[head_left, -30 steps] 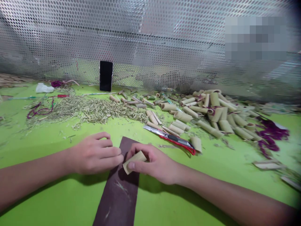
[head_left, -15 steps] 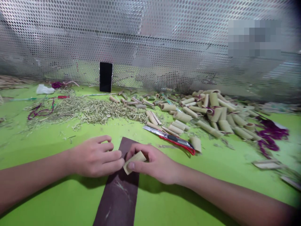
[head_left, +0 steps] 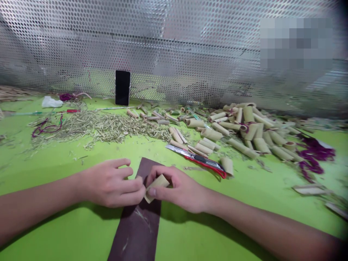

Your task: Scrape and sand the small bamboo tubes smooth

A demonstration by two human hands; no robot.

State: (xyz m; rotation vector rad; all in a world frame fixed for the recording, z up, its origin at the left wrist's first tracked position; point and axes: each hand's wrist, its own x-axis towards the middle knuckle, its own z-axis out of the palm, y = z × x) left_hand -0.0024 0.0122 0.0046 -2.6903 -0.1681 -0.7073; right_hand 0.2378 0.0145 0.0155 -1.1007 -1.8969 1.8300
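Okay, right hand [head_left: 181, 189]: curled, firmly gripping bamboo tube piece [head_left: 157, 187].
Left hand [head_left: 111, 183]: half-curled, touching the piece's left edge, grip unclear.
Piece: held just above dark sandpaper strip [head_left: 138, 221].
Utility knife [head_left: 197, 162]: just beyond strip, on green worktop [head_left: 54, 232].

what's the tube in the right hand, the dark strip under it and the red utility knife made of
The tube in the right hand looks like bamboo: matt, straw-coloured, with a plain cut end. The dark strip is probably sandpaper, matt with pale scuffs. The utility knife seems to have a shiny steel blade and a red plastic body.
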